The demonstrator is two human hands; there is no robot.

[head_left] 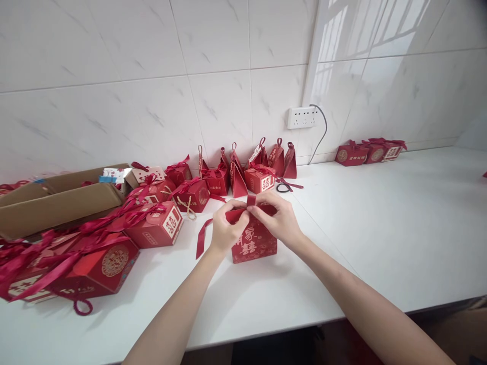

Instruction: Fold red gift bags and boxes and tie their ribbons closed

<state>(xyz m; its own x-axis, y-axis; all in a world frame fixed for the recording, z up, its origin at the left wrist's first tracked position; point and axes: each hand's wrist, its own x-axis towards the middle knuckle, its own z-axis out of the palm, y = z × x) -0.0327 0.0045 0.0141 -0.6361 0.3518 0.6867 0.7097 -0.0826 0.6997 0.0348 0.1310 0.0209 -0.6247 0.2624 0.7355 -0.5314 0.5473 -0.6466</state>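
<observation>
A red gift box [255, 246] with pale Chinese characters stands upright on the white table in front of me. Both hands meet at its top, around a red ribbon [251, 201]. My left hand [227, 226] pinches at the left side of the ribbon, fingers closed. From the other side my right hand [279, 218] closes thumb and fingers on the same ribbon. A loose ribbon strip [203, 238] hangs down to the table left of my left hand. The fingertips cover part of the box top.
Red boxes with ribbon bows [158, 223] crowd the left, beside an open cardboard box [64, 203]. Tall triangular boxes [238, 175] line the wall, near black-handled scissors [283, 187]. More red boxes [352, 153] stand far right. A power strip [302, 117] hangs on the wall.
</observation>
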